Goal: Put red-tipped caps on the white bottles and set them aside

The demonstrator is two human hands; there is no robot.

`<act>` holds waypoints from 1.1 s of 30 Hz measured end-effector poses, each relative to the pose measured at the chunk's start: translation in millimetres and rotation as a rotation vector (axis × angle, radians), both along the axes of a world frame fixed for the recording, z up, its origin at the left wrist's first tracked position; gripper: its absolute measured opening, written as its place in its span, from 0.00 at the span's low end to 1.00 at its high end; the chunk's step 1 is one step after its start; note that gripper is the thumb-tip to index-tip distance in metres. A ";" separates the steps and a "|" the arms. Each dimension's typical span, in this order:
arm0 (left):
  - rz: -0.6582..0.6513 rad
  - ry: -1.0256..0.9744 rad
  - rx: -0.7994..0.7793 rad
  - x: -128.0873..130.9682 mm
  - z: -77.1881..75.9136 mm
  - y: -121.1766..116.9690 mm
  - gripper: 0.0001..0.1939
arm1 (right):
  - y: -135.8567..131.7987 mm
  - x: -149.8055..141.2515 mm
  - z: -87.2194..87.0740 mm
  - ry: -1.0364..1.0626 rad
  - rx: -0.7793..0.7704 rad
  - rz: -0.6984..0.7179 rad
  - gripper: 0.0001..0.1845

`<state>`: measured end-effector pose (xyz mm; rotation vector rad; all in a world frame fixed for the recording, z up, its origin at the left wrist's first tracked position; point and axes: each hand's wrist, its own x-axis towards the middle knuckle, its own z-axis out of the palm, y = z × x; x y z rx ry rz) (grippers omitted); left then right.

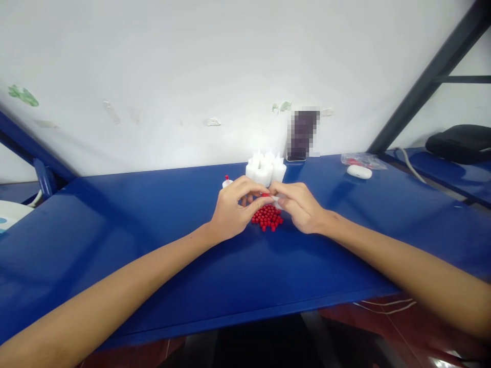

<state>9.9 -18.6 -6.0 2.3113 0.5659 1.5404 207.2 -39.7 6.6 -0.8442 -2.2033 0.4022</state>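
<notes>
My left hand [240,207] pinches a small red cap [265,194] between thumb and fingertips. Close against it, my right hand [299,204] is closed around a small white bottle [276,202], whose pale tip points toward the cap; the rest of it is hidden by the fingers. Whether cap and tip touch, I cannot tell. Just below the fingertips lies a cluster of several red caps [267,217]. Behind both hands stand several white bottles [264,171] with pointed tips. Left of them, partly behind my left hand, is a white bottle with a red cap on it [227,182].
The blue tabletop [172,204] runs up to a white wall. A phone [303,135] leans on that wall. To the right are a white rounded case [359,171] and a clear plastic bag [362,160] with red pieces. A black case [460,143] sits at the far right.
</notes>
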 end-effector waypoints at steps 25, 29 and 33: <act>0.262 -0.142 -0.083 -12.6 -5.3 25.5 0.15 | 9.0 1.7 -2.8 0.078 0.033 -0.155 0.21; 0.487 -0.188 -0.213 -32.3 -0.9 57.3 0.18 | 12.6 2.2 -5.5 0.216 0.000 -0.268 0.17; 0.527 -0.124 -0.267 -40.5 -1.8 69.3 0.16 | 12.0 4.7 -7.7 0.317 0.030 -0.252 0.13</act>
